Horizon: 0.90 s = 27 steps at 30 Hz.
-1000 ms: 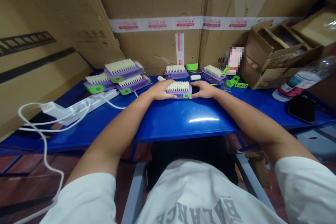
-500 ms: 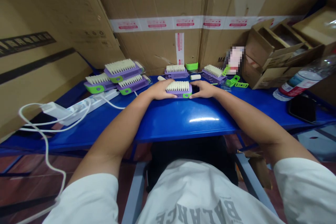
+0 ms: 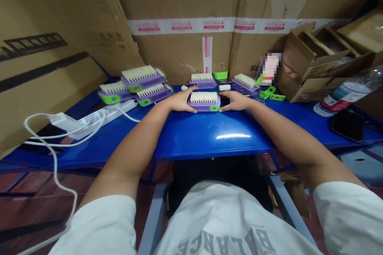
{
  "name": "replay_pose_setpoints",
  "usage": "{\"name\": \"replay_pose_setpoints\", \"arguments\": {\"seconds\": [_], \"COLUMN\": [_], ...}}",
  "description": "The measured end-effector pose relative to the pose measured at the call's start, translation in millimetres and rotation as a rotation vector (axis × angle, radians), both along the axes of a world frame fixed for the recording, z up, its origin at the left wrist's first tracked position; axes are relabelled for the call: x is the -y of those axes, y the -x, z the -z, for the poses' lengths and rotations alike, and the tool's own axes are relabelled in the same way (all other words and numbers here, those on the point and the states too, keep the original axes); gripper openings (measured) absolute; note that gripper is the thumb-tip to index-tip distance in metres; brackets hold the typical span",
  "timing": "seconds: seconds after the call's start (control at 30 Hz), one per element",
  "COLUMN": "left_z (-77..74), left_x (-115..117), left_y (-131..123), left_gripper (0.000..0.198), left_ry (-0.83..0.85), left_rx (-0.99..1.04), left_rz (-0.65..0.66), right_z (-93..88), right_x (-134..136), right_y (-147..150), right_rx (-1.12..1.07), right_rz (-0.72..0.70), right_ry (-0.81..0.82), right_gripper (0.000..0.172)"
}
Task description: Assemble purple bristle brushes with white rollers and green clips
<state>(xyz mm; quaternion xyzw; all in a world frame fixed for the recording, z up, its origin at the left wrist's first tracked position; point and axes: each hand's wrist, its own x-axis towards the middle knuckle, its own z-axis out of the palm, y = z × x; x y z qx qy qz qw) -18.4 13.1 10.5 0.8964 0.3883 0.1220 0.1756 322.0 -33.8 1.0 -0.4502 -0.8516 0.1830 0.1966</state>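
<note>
On the blue table before me lies a purple brush with pale bristles pointing up and a green patch at its right front. My left hand is around its left end, fingers spread, thumb at the lower front edge and forefinger behind the bristles. At the right end, my right hand has thumb and forefinger apart, beside the brush or just touching it. A second brush lies behind, near a small white cylinder and a green plastic part.
Several similar brushes are piled at the left, by a white power strip with cables. At the right are another brush, green clips, cardboard boxes, a water bottle and a black phone. Tall cardboard stands behind.
My left forefinger has lifted off the brush's left end, and my right thumb and forefinger have drawn slightly away from its right end. The brush stays nearly in place; the view shifts slightly.
</note>
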Motion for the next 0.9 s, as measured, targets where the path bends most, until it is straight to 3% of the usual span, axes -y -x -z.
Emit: {"name": "replay_pose_setpoints", "arguments": {"seconds": [0.23,0.5,0.67,0.9], "left_z": [0.7,2.7,3.2,-2.1], "left_x": [-6,-8,-7,-5], "left_y": [7,8,10,10], "left_gripper": [0.128,0.121,0.114,0.111], "left_ry": [0.040,0.057,0.085,0.040], "left_rx": [-0.004,0.063,0.189,0.209], "left_rz": [-0.016,-0.016,-0.030,-0.085], "right_z": [1.8,-0.8,-14.3,-31.2], "right_x": [-2,-1,4,12], "right_y": [-2,-2,-3,-15], "right_rx": [-0.018,0.054,0.215,0.465], "right_rz": [-0.014,-0.026,0.112,0.345], "right_ry": [-0.007,-0.108,-0.192,-0.269], "right_gripper": [0.088,0.073,0.069,0.059]}}
